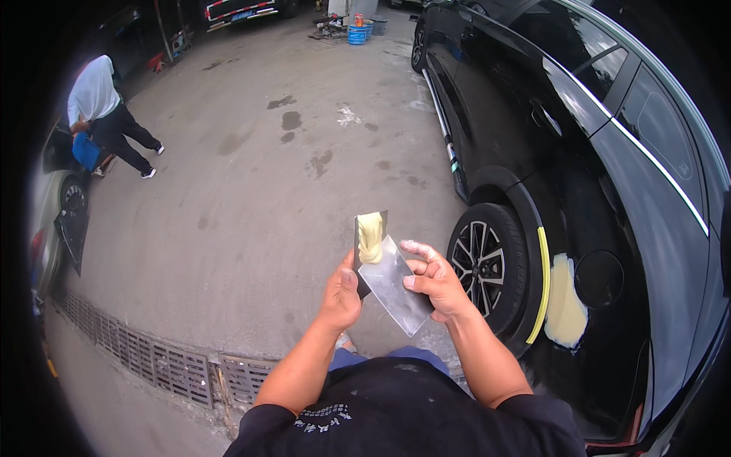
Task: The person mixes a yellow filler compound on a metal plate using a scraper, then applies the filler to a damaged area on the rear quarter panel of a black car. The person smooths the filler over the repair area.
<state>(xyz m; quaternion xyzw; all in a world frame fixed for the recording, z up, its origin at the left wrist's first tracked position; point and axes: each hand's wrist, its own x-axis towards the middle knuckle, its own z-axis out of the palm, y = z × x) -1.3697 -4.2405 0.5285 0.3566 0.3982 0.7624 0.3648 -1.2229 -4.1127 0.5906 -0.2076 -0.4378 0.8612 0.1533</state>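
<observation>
In front of my body, my left hand (343, 293) is closed on a dark flat plate (384, 221) that carries a thick lump of pale yellow filler paste (370, 234). A translucent, straight-edged spreader (399, 289) is gripped in my right hand (438, 283), thumb on its face and fingers behind. Its upper edge meets the lower end of the paste and overlaps the plate. Whitish residue coats a finger of that hand. To the right, a pale yellow filler patch (565, 301) covers part of the black car's panel behind the rear wheel.
The black car (502, 99) stands close on my right, yellow tape (540, 286) along its wheel arch. A person (106, 114) bends beside a light-coloured car (47, 221) at left. Drain grates (145, 343) cross the ground at lower left. Blue buckets (357, 34) stand far ahead.
</observation>
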